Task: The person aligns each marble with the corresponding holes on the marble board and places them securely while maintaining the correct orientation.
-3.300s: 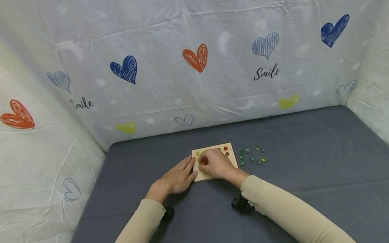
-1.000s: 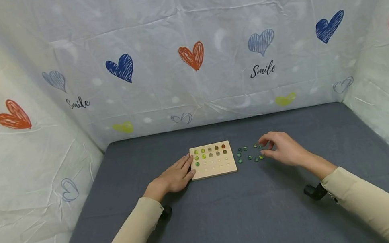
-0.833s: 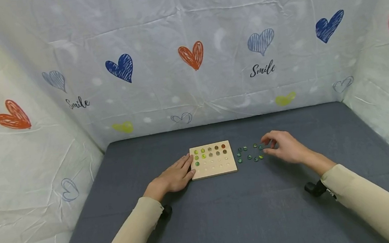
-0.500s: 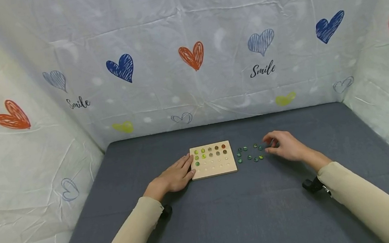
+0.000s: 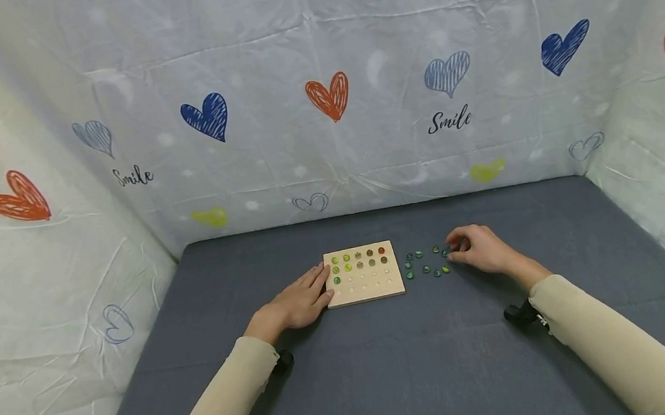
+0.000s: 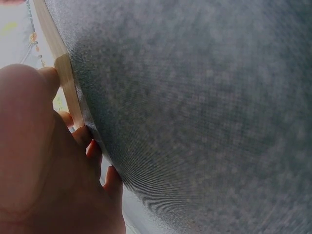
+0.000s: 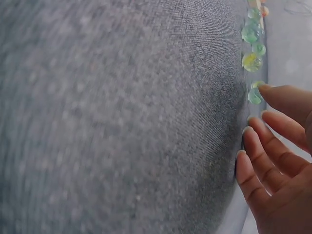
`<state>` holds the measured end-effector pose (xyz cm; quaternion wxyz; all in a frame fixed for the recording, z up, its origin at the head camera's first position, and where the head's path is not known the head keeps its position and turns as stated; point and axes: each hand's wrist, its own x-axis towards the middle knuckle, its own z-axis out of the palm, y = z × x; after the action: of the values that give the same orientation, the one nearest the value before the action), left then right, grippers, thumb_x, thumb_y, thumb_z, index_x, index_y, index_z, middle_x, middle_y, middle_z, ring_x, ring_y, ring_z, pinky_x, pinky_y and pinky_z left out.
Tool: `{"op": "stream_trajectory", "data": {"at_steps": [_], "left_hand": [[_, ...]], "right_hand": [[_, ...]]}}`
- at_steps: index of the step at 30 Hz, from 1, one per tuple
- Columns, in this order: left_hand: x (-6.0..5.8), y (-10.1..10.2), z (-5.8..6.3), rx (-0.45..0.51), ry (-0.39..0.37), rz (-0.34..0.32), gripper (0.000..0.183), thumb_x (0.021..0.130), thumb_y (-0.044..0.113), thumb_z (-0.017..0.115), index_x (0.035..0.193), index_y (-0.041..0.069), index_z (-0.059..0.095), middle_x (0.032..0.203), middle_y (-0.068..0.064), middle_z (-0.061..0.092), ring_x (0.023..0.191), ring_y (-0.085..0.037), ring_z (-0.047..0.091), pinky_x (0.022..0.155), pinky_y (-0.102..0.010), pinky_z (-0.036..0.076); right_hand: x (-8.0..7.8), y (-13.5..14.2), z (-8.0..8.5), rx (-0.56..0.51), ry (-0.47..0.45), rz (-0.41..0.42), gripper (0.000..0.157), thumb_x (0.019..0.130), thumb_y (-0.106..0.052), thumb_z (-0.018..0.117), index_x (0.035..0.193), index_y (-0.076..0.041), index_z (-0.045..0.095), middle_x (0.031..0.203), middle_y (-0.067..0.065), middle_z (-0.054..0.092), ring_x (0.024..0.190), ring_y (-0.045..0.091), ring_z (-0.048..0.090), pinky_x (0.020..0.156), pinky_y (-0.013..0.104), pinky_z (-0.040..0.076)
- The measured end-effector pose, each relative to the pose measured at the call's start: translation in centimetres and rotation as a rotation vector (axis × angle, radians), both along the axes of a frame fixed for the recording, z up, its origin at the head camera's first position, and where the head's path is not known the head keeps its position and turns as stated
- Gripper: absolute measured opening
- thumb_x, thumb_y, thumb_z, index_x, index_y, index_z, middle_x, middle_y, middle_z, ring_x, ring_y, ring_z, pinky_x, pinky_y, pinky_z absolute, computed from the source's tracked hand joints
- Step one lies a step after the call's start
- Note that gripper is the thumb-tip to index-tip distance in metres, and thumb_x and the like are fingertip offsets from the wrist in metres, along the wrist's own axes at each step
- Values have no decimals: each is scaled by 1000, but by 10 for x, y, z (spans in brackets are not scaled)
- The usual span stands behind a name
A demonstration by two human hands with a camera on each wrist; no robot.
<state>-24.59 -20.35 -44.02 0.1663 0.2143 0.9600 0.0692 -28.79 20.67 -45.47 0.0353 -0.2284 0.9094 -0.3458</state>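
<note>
A light wooden board (image 5: 374, 290) with rows of round hollows lies on the table. Yellow-green, clear and brownish-red marbles fill its two far rows, and one green marble (image 5: 337, 280) sits at the left of the third. My left hand (image 5: 295, 305) rests at the board's left edge, its fingers extended over the rim. Right of the board, several loose green marbles lie scattered. My right hand (image 5: 482, 249) is at their right side, thumb and fingers apart and slightly bent. In the right wrist view, the thumb tip overlaps a green marble (image 7: 254, 96).
The grey cloth-covered table (image 5: 389, 366) extends around the board on every side. Behind it hangs a white curtain (image 5: 264, 56) printed with hearts, and more curtain closes off the left and right sides. A black wrist camera (image 5: 520, 314) sits under the right sleeve.
My right hand has left the board's left side and moved right to the loose marbles; lately it has shifted slightly left toward the nearest one. My left hand has stayed at the board.
</note>
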Motion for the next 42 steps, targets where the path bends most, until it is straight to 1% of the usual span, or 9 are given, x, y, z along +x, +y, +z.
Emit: {"op": "stream_trajectory", "data": {"at_steps": [8, 15, 26, 33, 42], "left_hand": [[1, -1, 0, 3, 2, -1, 64, 113, 39, 32, 165, 6, 13, 171, -15, 11, 157, -34, 12, 126, -51, 18], [0, -1, 0, 11, -4, -3, 65, 113, 38, 33, 165, 5, 13, 171, -16, 10, 157, -34, 11, 126, -52, 18], [0, 0, 1, 3, -5, -7, 65, 113, 39, 32, 165, 5, 13, 171, -15, 10, 158, -34, 11, 126, -51, 17], [0, -1, 3, -7, 6, -8, 65, 113, 40, 32, 165, 6, 12, 171, -14, 10, 158, -33, 11, 126, -50, 18], [0, 0, 2, -4, 0, -15, 65, 113, 39, 32, 165, 5, 11, 171, -15, 9, 158, -34, 10, 126, -51, 18]], "right_hand": [[-4, -2, -3, -21, -24, -4, 27, 96, -11, 73, 117, 5, 70, 102, 14, 70, 87, 24, 65, 71, 38, 54], [-8, -6, -5, -25, -23, -29, 24, 95, -10, 73, 114, 4, 72, 97, 12, 70, 82, 21, 63, 69, 36, 52], [-8, -12, -8, 21, -20, -83, 17, 94, -12, 74, 107, 0, 74, 90, 7, 68, 75, 16, 60, 67, 35, 48], [-9, -11, -8, 3, -6, -76, 16, 95, -11, 74, 105, 1, 74, 90, 8, 69, 77, 18, 61, 68, 35, 49], [-5, -6, -6, -17, 0, -50, 15, 95, -9, 73, 105, 2, 73, 93, 10, 70, 82, 21, 63, 71, 38, 52]]}}
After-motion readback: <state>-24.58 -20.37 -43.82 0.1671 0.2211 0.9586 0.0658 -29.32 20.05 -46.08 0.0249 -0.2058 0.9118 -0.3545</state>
